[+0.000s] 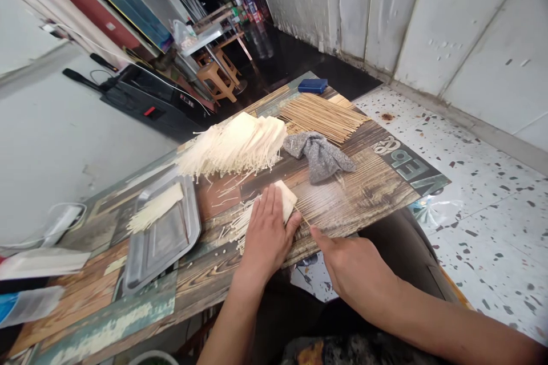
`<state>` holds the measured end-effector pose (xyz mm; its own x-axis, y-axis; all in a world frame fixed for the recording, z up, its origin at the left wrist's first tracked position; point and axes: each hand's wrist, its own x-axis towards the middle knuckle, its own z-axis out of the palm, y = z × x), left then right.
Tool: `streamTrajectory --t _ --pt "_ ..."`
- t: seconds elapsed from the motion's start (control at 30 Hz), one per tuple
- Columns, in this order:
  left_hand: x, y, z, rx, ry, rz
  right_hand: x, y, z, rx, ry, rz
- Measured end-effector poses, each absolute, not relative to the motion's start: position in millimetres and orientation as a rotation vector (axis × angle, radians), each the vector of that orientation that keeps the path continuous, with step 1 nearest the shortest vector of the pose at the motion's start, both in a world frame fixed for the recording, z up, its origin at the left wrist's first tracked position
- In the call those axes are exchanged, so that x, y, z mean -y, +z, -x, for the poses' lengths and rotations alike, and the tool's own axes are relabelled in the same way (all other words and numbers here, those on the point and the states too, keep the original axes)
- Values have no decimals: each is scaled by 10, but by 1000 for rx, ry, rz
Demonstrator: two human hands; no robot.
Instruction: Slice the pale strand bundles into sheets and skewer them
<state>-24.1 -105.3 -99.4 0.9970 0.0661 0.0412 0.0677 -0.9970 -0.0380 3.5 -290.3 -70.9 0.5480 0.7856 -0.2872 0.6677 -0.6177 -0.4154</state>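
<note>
My left hand (268, 231) lies flat, fingers together, pressing a small bunch of pale enoki mushrooms (286, 201) onto the wooden board (368, 177). My right hand (346, 265) is closed in a pinch on a thin bamboo skewer (303, 218) whose tip enters the bunch from the right. A large heap of enoki bunches (233, 145) lies behind, with loose strands around it.
A pile of bamboo skewers (323, 114) and a grey cloth (319, 154) lie at the back of the board. A metal tray (171, 234) with one enoki bunch sits to the left. A blue box (312, 85) rests at the far edge. Terrazzo floor lies to the right.
</note>
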Motion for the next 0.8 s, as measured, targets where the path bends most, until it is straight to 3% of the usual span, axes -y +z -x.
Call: streamTrajectory --t 0.8 --pt "1062 -967 237 61 -78 3005 2724 -616 -108 1184 787 2517"
